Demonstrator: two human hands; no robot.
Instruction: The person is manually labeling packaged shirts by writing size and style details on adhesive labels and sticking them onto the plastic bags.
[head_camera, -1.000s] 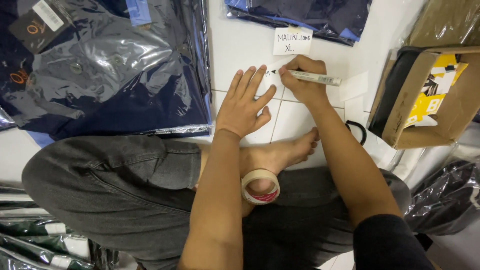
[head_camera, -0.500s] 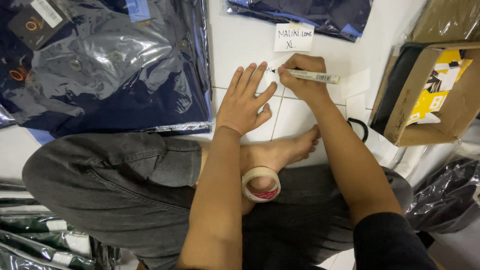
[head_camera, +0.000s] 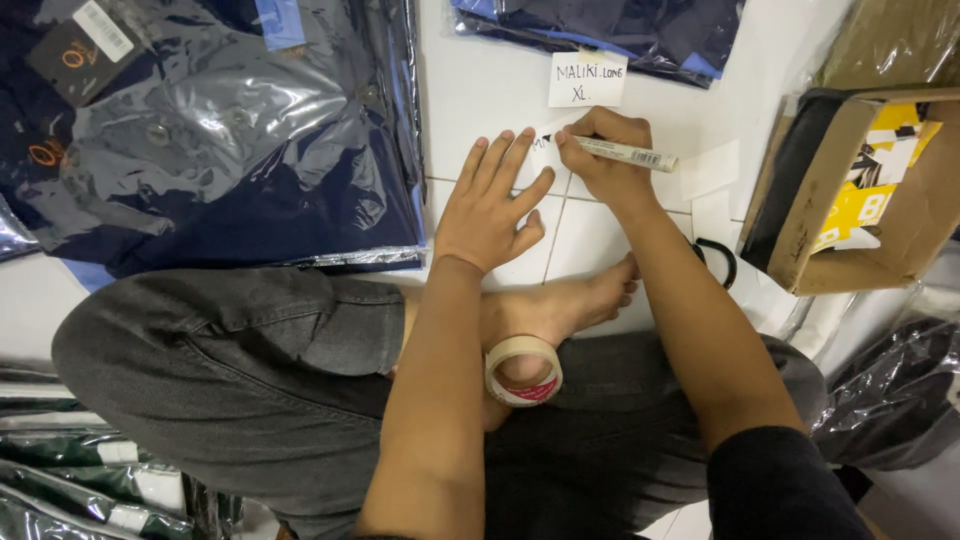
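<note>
Label writing on the floor tiles: marker tip on a white paper slip.

The paper slip (head_camera: 545, 150) lies on the white floor (head_camera: 480, 90), just below a finished label (head_camera: 587, 79). The right hand (head_camera: 605, 150) is clenched around the marker (head_camera: 625, 153); the left hand (head_camera: 490, 205) lies flat with fingers spread, pinning the slip. Judgement: firm pinning and short strokes should prevent smearing. Bagged navy garments (head_camera: 220, 140) lie at the left; a tape roll (head_camera: 523, 370) rings the left forearm.

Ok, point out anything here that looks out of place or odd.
One oddity: a roll of tape sits propped on the person's bare foot, not on the floor. Otherwise nothing looks spilled or damaged. The left hand lies flat on the tile, and the right hand holds a marker.
</note>
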